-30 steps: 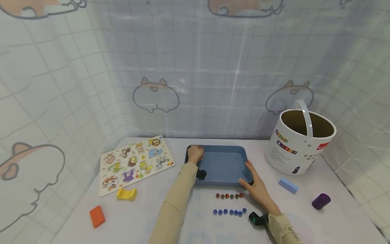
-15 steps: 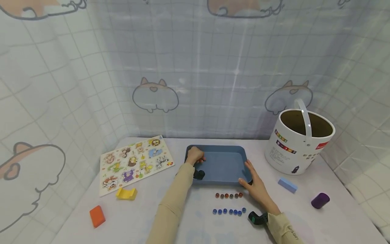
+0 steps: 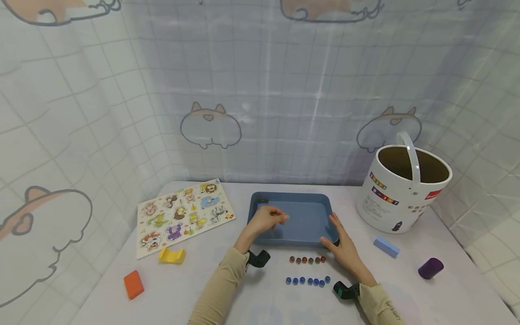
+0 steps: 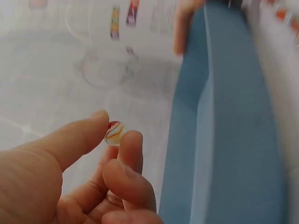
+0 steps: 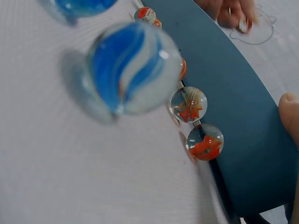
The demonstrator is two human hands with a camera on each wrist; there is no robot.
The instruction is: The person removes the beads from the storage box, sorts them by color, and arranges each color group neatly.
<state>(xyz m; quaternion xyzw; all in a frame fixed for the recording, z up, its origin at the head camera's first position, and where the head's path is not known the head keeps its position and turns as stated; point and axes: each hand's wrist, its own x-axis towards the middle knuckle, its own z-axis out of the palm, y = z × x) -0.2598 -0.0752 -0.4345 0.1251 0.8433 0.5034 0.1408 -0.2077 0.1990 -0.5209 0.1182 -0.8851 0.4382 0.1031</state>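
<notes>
The marble (image 4: 114, 133), clear with red and yellow streaks, sat pinched between thumb and fingertips of the left hand (image 3: 266, 220), which hung over the tray's (image 3: 302, 198) near left part. One small dark thing, perhaps another marble, lay at the tray's 11 o'clock corner (image 3: 263, 201); otherwise its floor looked bare, so I judged the work barely begun. At the tray's 6 o'clock, on the tabletop (image 3: 227, 298), a row of red marbles (image 3: 307, 260) and a row of blue marbles (image 3: 307, 281) lay untouched. The right hand (image 3: 344, 248) rested with straight fingers against the tray's 4 o'clock corner, its grip around nothing. A bucket (image 3: 402, 189) stood at 2 o'clock, a puzzle (image 3: 184, 214) at 9 o'clock.
</notes>
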